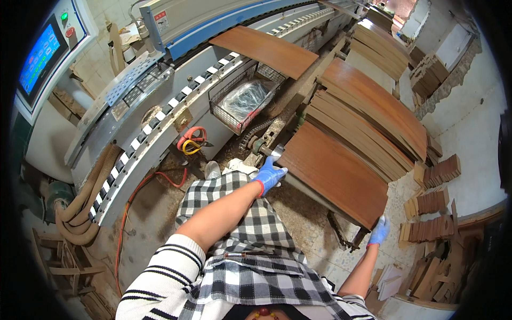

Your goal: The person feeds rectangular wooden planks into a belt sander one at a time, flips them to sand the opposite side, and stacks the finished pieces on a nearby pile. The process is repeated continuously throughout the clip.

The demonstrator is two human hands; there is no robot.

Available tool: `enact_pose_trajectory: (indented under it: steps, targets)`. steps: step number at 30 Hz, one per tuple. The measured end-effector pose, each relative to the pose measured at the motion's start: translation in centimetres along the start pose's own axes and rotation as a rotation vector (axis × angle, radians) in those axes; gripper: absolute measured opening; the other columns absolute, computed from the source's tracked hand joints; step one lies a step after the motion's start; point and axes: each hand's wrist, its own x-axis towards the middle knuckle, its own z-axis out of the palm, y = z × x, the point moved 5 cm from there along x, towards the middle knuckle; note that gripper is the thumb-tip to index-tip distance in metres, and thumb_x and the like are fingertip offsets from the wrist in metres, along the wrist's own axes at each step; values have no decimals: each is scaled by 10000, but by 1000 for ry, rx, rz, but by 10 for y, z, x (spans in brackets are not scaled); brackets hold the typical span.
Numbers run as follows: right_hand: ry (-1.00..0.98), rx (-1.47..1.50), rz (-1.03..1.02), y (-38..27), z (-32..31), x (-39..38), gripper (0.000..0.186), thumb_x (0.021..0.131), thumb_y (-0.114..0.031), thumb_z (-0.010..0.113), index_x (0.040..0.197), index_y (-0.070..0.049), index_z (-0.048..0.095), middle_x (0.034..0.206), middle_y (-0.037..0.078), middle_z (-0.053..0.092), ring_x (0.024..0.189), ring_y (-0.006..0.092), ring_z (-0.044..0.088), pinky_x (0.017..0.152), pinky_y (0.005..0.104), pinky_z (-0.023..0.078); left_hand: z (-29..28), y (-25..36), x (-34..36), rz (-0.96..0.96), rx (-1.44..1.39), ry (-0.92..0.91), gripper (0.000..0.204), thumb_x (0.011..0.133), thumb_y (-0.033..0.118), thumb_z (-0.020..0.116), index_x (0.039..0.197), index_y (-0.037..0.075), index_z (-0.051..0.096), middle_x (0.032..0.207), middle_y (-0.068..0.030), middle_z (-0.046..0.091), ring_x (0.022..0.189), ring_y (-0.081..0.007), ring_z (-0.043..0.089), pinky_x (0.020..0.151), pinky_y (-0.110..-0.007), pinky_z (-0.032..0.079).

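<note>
The right grip (379, 231), in a blue glove, is at the right end of the board (335, 172), by the near corner. Its fingers touch that end, but I cannot tell if they squeeze it. The left grip (270, 176), also in a blue glove, is at the near left corner of the board. Its fingers are bent, next to a shiny grey thing (278, 151) that is too small to name. I cannot tell if the left grip is holding on to anything.

So the board lies between the two grips, a little past them, flat on a stand (305, 186). It is a long, flat shape with straight sides. It is reddish brown and looks smooth, with faint lines in the wood. I cannot tell if more boards lie under it.

Just past the board is a big stack (358, 134) with pale brown edges. A bit farther past the board is another stack (373, 102) with a shiny brown top. To the left of the board are scissors (185, 134) with bright handles. Past the board, on its left side, is a wire basket (238, 126) with clear plastic (245, 100) in it. Farther that way, a loose brown panel (269, 49) lies partly on a long machine (224, 33).
</note>
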Motion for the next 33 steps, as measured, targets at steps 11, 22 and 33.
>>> enact_pose_trajectory:
  steps: [11,22,33]
  targets:
    - [-188,280,106,23,-29,-77,368,919,-296,537,1042,40,624,1006,55,607,867,144,522,805,284,442,-34,6,-92,2,-505,208,516,836,140,661,1255,48,375,1132,-114,534,974,-210,566,767,-396,516]
    - [-542,946,148,-211,116,-160,388,889,-325,577,1123,-16,571,1053,63,600,928,164,565,843,316,469,-181,76,-212,391,-625,445,299,860,161,622,1120,132,478,998,-3,592,810,-106,572,624,-247,476]
    - [-1488,745,-67,-390,139,-346,333,963,-321,416,1001,-9,525,775,146,642,618,182,612,623,269,467,-242,57,-276,622,-771,436,417,867,127,593,1248,36,450,1173,-93,547,1086,-212,529,932,-369,447]
